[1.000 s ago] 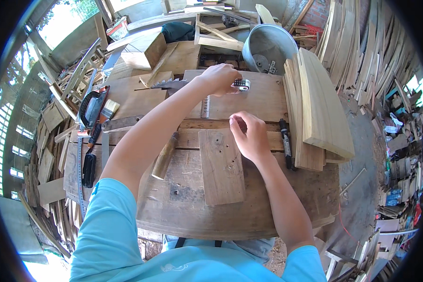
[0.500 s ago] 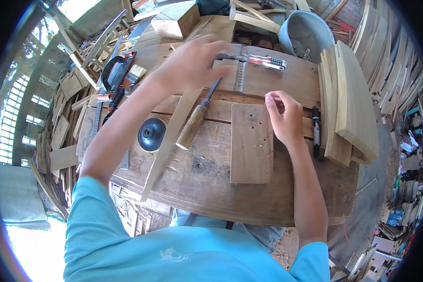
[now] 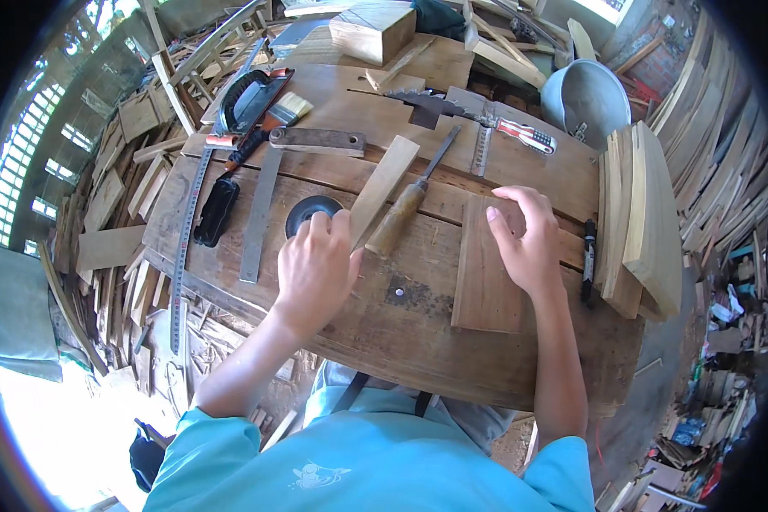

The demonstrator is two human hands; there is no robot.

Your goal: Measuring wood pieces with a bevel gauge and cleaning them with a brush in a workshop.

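resting on the wooden worktop (image 3: 401,333), the left hand (image 3: 316,269) lies with its fingers (image 3: 320,226) together, the tips touching the near edge of a black round disc (image 3: 309,209), gripping nothing. just beside it lie a tapered wood strip (image 3: 384,189) and a wooden-handled chisel (image 3: 410,200). the right hand (image 3: 529,247) presses a flat board (image 3: 486,273), fingers loosely curled with the thumb apart. at the far right corner stands a grey metal bucket (image 3: 584,98); something small shows at its rim, perhaps hardware, too unclear to tell.
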